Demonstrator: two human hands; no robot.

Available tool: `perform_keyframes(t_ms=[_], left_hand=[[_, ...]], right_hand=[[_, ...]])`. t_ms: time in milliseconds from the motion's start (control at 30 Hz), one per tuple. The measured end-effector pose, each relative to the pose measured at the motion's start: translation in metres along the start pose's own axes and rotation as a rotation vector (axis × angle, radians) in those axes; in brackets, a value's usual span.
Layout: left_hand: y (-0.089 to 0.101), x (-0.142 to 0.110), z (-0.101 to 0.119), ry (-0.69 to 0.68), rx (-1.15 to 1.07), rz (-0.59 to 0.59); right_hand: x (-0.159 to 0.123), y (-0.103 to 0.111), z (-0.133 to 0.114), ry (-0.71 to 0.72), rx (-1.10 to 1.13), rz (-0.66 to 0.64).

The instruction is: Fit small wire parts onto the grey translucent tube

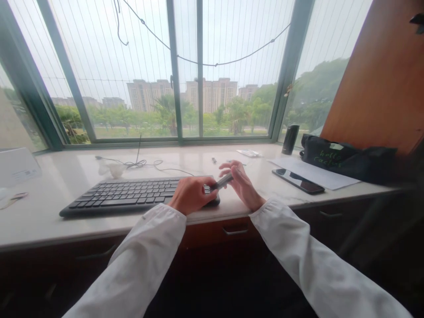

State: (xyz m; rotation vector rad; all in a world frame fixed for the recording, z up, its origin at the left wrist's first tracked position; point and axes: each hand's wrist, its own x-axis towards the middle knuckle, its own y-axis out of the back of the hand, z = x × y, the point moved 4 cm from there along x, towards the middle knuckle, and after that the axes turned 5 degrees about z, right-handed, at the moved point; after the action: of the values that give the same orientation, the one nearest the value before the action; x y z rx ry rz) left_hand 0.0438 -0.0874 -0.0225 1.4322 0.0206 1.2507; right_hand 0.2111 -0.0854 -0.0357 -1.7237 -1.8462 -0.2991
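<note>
My left hand is closed around the near end of a slim, dark grey, stick-shaped tool, just above the right end of a black keyboard. The tool slants up to the right. At its far end my right hand closes thumb and index finger on it, with the other fingers loosely spread. Its exact kind cannot be made out, and its tip is partly hidden by the right fingers. A tiny dark item lies on the white tabletop beyond the hands.
A phone lies by white paper to the right. Behind are a black pouch, a dark cylinder and a small white packet. A cable runs behind the keyboard. A white box stands far left.
</note>
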Motion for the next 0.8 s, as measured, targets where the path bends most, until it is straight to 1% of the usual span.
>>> perform_keyframes(t_ms=[67,167,200,267,367,433,500,567,633,700,800], left_hand=[[0.007,0.003,-0.013,0.037,-0.05,0.005],[0.026,0.012,-0.034,0.049,-0.184,0.031],[0.034,0.017,-0.041,0.054,-0.227,0.035],[0.05,0.028,-0.051,0.021,-0.286,0.04],[0.07,0.05,-0.059,0.029,-0.371,0.051],[0.077,0.066,-0.059,0.051,-0.409,0.047],[0.079,0.082,-0.054,0.036,-0.437,0.047],[0.073,0.097,-0.045,-0.018,-0.456,0.032],[0.063,0.109,-0.034,-0.106,-0.463,-0.002],[0.052,0.118,-0.026,-0.165,-0.458,-0.004],[0.038,0.125,-0.023,-0.152,-0.41,-0.019]], right_hand=[[0.002,0.007,-0.002,0.042,0.005,0.083],[0.007,0.023,-0.004,0.062,0.031,0.23],[0.01,0.029,-0.005,0.061,0.017,0.255],[0.017,0.038,-0.008,0.073,-0.094,0.248],[0.031,0.039,-0.019,0.124,-0.425,0.097],[0.042,0.031,-0.031,0.244,-0.656,-0.009],[0.055,0.018,-0.037,0.296,-0.766,-0.152],[0.067,0.003,-0.035,0.291,-0.786,-0.292],[0.078,-0.01,-0.026,0.266,-0.753,-0.404],[0.086,-0.018,-0.014,0.249,-0.714,-0.447],[0.091,-0.018,0.002,0.253,-0.738,-0.455]])
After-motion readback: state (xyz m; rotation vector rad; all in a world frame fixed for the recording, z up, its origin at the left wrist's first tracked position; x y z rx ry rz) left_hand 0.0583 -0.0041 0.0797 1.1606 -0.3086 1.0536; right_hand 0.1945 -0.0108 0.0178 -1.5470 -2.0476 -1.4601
